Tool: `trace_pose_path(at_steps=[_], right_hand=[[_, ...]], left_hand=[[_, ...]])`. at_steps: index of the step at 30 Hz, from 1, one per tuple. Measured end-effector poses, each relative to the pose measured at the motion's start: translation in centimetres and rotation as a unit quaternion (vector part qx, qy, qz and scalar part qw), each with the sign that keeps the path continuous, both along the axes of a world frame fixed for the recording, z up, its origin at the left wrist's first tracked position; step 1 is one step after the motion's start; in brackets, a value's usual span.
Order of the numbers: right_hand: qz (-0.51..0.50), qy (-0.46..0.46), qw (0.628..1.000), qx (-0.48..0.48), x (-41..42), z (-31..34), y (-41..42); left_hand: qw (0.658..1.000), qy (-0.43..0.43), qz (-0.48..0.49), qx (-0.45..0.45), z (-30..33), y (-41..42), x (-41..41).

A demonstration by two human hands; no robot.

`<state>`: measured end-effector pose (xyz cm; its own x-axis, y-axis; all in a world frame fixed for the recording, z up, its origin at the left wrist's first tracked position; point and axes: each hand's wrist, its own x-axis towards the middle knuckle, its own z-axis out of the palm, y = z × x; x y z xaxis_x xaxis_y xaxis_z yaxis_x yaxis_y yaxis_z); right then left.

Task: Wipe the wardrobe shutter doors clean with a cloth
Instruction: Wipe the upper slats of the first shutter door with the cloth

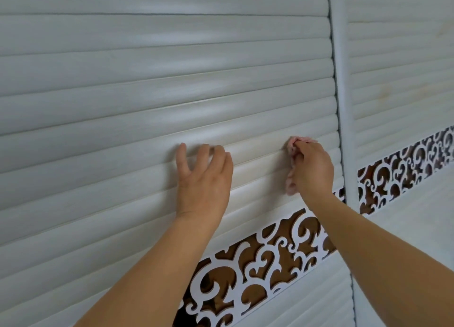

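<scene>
Doors fill the view: the left door (pixel 147 80), a run of pale rounded slats, takes up most of it, and the right door (pixel 403 68) stands beyond a vertical frame post (pixel 342 80). A fretwork band (pixel 258 260) of white scrolls over a brown backing crosses both doors below the slats. The left hand (pixel 204 179) rests on the slats near the middle of the left door, fingers spread wide and fairly straight, fingertips touching a slat, holding nothing; I judge it to be bracing the panel. The right hand (pixel 310 169) is just left of the post, fingers curled tight round a bunched pink cloth (pixel 292 147) and pressing it against a slat; only the cloth's edges show above and beside the knuckles. The work looks mid-way, with slats above and below the hands to be covered, though whether any patch is already clean cannot be told from the sheen. Risks from here: a bunched cloth rides over the rounded crests and may skip the grooves between slats, leaving dust there; a stroke drifting downward could snag the cloth on the fretwork's thin scrolls; hard pressure from either hand might flex a slat.
</scene>
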<state>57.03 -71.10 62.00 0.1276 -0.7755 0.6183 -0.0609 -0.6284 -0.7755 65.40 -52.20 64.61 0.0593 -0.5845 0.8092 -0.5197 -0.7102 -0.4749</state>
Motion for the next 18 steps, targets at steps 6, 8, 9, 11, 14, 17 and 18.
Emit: trace_pose_path(at_steps=[6,8,9,11,14,17,18], right_hand=[[-0.007,-0.106,0.991,0.083,0.6,2.9,1.1],[0.015,-0.073,0.996,0.052,1.4,2.5,3.5],[0.044,-0.063,0.997,0.023,1.6,2.2,4.8],[0.07,-0.041,0.992,-0.101,2.5,1.2,6.0],[0.048,0.015,0.977,-0.207,2.7,0.2,4.1],[-0.02,0.043,0.979,-0.199,1.1,0.9,0.5],[-0.027,0.019,0.987,-0.156,0.9,1.2,-0.8]], left_hand=[[0.999,-0.032,-0.029,-0.008,-0.1,-0.1,0.5],[0.999,-0.037,-0.038,-0.007,-0.1,-0.2,0.7],[0.998,-0.04,-0.039,-0.007,-0.1,-0.2,0.8],[0.998,-0.047,-0.038,-0.009,-0.1,-0.4,0.8],[0.998,-0.045,-0.039,-0.015,-0.1,-0.9,0.5],[0.999,-0.046,-0.016,-0.02,0.0,-1.2,0.2],[0.999,-0.048,-0.007,-0.024,0.0,-1.4,0.1]])
